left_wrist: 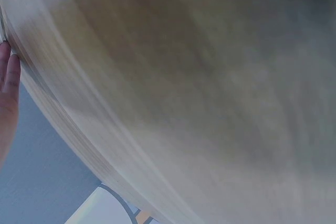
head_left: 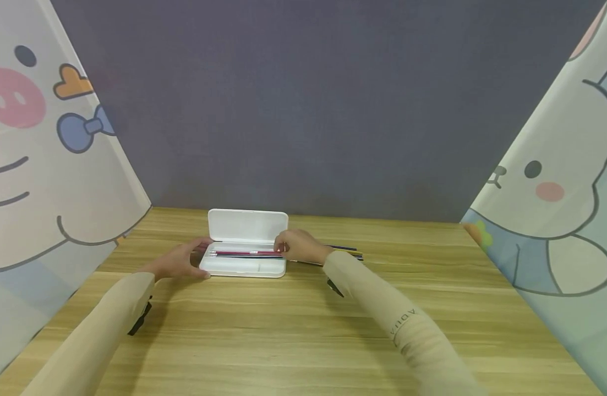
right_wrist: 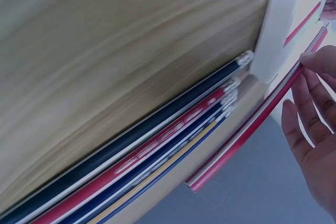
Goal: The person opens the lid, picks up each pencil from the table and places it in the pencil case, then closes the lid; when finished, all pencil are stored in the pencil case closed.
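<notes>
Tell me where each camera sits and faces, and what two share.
Head: on the head, facing forward and down at the table and pencil case; left hand, right hand and sleeves show.
Left wrist: on that wrist, mostly facing blurred table; left-hand fingers show at left edge.
Right wrist: on that wrist, facing pencils and case; the right hand pinches a red pencil, with left-hand fingers at top right.
Head and right wrist share the case and pencils.

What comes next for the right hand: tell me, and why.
Probably lower the red pencil into the white case: the lid stands open, the right hand pinches the pencil partly over it, and the left hand is at the case's left edge.
</notes>
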Action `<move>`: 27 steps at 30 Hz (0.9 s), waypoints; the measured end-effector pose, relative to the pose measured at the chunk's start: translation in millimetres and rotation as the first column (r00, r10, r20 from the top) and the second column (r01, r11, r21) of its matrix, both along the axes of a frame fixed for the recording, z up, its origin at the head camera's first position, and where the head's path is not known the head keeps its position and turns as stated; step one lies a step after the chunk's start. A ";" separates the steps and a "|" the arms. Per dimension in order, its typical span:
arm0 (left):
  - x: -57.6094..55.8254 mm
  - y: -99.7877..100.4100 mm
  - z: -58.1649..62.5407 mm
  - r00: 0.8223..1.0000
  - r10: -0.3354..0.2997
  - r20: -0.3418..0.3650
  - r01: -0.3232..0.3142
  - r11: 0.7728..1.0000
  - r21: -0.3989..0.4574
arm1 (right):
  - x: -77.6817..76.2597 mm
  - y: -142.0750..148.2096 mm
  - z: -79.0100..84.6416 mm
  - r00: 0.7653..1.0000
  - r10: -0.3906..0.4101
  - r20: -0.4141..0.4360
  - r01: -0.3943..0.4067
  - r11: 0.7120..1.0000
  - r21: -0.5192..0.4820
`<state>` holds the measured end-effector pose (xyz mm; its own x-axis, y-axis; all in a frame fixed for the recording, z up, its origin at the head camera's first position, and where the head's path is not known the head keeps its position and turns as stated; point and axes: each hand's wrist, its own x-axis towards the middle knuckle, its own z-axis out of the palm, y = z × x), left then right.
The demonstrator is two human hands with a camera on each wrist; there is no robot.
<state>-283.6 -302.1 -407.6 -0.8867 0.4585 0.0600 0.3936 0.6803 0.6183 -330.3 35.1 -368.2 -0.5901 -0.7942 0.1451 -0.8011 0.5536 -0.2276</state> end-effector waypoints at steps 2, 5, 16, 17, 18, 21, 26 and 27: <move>-0.2 0.4 0.0 1.000 0.001 -0.001 -0.001 1.000 0.002 | -1.6 -7.7 0.8 1.000 -0.011 0.014 0.011 1.000 0.005; -0.3 0.9 0.0 1.000 0.005 0.005 -0.005 1.000 0.004 | -3.1 -18.7 1.7 0.999 -0.018 0.030 0.018 1.000 0.001; -0.6 1.7 0.5 1.000 -0.001 0.005 0.000 1.000 0.016 | -4.0 -54.1 7.7 0.999 -0.025 0.038 0.025 1.000 0.009; -1.0 1.8 0.3 1.000 -0.003 -0.001 0.003 1.000 0.021 | -5.0 -56.9 7.3 0.999 -0.027 0.033 0.027 1.000 0.010; -1.3 2.0 0.1 1.000 -0.005 -0.006 0.005 1.000 0.024 | -6.0 -59.6 7.2 0.999 -0.030 0.031 0.029 1.000 0.010; -1.6 2.0 -0.1 1.000 -0.006 -0.007 0.006 1.000 0.028 | -9.3 -67.0 6.4 0.999 -0.036 0.026 0.036 0.999 0.005; -0.3 1.3 1.3 1.000 0.001 0.013 -0.002 1.000 0.024 | -13.6 -76.7 6.7 0.998 -0.059 0.032 0.059 0.998 0.001; -0.1 1.2 1.7 1.000 0.003 0.018 -0.004 1.000 0.023 | -14.2 -78.3 7.3 0.997 -0.064 0.035 0.064 0.998 0.003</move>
